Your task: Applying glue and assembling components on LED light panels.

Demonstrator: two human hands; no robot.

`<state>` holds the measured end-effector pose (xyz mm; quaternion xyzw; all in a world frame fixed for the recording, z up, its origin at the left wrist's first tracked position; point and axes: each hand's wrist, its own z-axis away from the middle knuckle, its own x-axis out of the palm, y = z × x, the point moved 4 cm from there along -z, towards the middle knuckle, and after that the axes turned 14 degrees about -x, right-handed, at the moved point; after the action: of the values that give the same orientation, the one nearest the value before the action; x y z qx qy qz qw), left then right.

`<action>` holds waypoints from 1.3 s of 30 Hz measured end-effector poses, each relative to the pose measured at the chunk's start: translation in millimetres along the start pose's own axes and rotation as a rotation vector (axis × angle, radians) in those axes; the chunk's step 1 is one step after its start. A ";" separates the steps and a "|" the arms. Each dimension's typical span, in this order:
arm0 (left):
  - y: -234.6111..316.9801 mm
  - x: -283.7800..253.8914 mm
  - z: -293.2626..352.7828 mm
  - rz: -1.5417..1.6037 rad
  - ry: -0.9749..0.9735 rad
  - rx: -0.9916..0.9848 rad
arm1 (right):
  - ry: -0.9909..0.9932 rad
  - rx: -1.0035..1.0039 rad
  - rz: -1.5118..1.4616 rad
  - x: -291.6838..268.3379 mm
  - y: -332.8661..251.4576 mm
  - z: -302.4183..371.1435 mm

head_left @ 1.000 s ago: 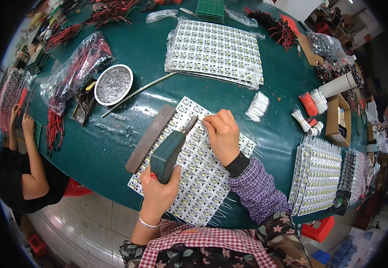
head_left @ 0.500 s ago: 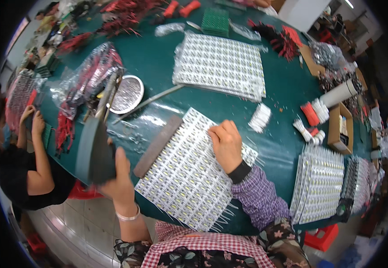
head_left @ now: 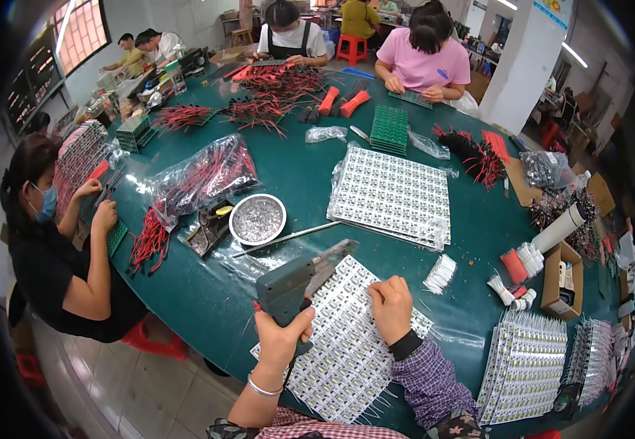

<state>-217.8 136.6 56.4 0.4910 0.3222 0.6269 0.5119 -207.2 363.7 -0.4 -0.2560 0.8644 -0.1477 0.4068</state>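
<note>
as our left hand [head_left: 281,341] clamps round the green gun-shaped tool [head_left: 282,289] by the white circuit-board sheet [head_left: 341,357] on the worktop [head_left: 399,257], our right hand [head_left: 393,311] pinches tight, on what we cannot tell.

The left hand [head_left: 284,340] is bringing the green tool [head_left: 281,289] back from the left toward the board [head_left: 347,336], partly covering the metal bar [head_left: 338,252]; people [head_left: 426,62] across the table [head_left: 478,241] are coming into fuller view.

The circuit panel [head_left: 343,340] lies before the stacked panels [head_left: 392,194].
</note>
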 end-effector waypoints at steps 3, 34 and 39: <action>-15.9 -1.3 -11.0 0.032 -0.054 -0.047 | 0.015 -0.022 -0.012 2.0 -2.6 -4.8; -28.3 -4.7 -25.7 0.022 0.021 0.006 | 0.059 0.122 0.255 -105.1 68.9 34.6; -27.1 -12.4 -26.2 -0.017 0.023 0.031 | -0.074 0.145 0.197 -102.5 55.1 28.9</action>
<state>-233.8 134.5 20.2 0.4888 0.3417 0.6234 0.5057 -147.3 465.5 20.3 -0.1450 0.8569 -0.1598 0.4682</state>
